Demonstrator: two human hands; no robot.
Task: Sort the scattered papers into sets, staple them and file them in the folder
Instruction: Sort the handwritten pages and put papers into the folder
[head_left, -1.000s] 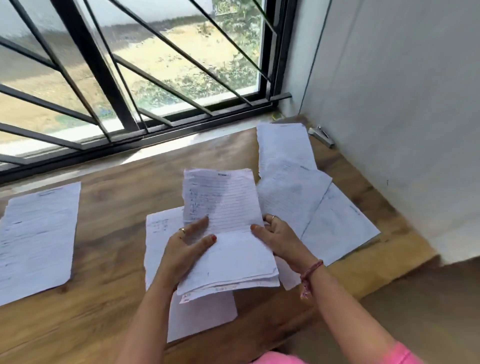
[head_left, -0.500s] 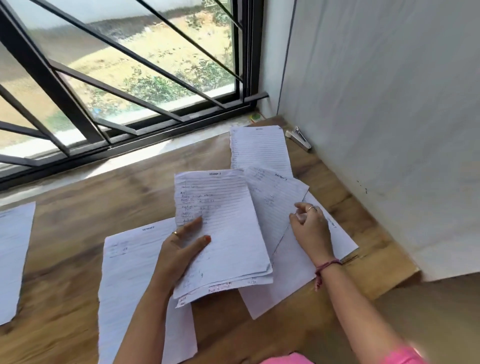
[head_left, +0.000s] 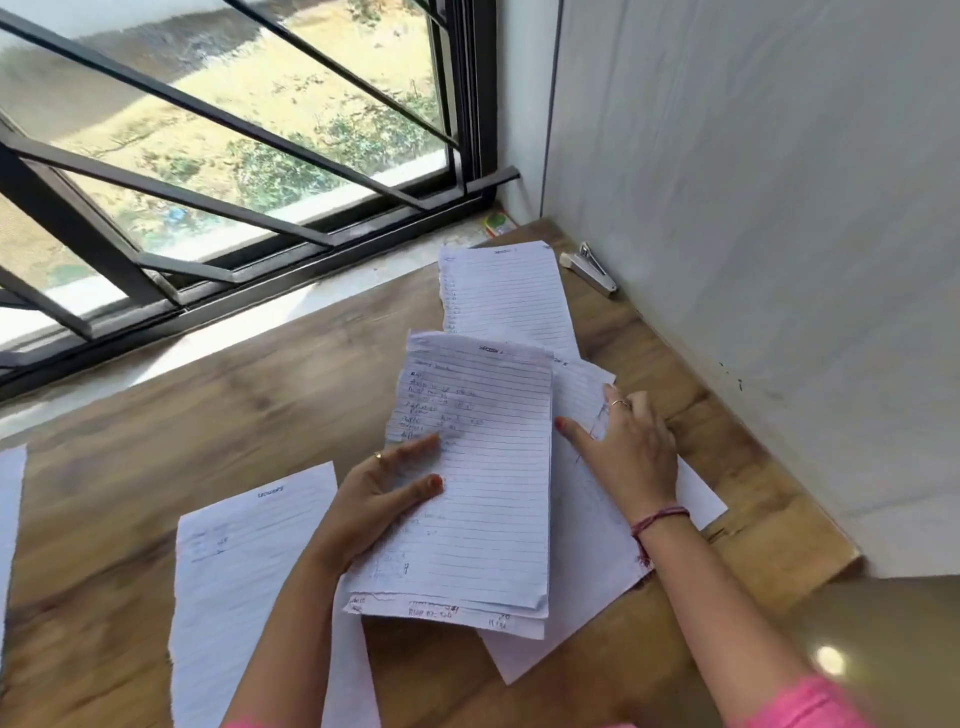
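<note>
Your left hand (head_left: 382, 499) grips a gathered set of lined papers (head_left: 478, 483), thumb over the top sheet, fingers hidden beneath. Your right hand (head_left: 631, 452) lies flat, fingers extended, on a loose sheet (head_left: 587, 561) at 3 o'clock of that set. Further sheets lie on the surface (head_left: 208, 410): one at 12 o'clock (head_left: 506, 291), one at 8 o'clock (head_left: 244, 577). The stapler (head_left: 589, 267) sits untouched at 1 o'clock by the wall. Sorting appears underway; stapling and filing remain. No folder is visible.

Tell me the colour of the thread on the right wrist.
Dark red or maroon thread, tied round the right wrist; seen in the head view.
</note>
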